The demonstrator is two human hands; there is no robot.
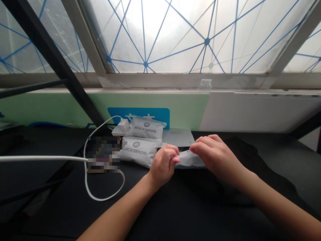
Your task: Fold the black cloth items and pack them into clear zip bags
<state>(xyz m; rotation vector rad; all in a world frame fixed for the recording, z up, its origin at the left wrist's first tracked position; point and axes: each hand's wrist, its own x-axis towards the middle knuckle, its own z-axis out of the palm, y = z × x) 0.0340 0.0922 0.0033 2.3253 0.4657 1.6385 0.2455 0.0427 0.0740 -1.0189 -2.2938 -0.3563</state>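
Between my two hands is a pale, translucent plastic pouch (189, 160), low over the dark surface. My left hand (163, 164) is closed with thumb and fingers pinched on its left end. The fingers of my right hand (213, 152) bend over its right end and are closed on it; the thumb is hidden. Just left of my left hand lies a white pouch (137, 151) printed with a ROCKBROS-style logo, partly covered by that hand. Behind it rests a second ROCKBROS pouch (146, 128), propped up.
A white charger (123, 125) and its cable (86, 180) lie at the left, beside a blurred-out device (104, 154). A flat grey panel (177, 136) sits behind my hands. Dark crumpled cloth (253, 164) is at the right. A black metal bar (57, 63) slants across the left, before the window.
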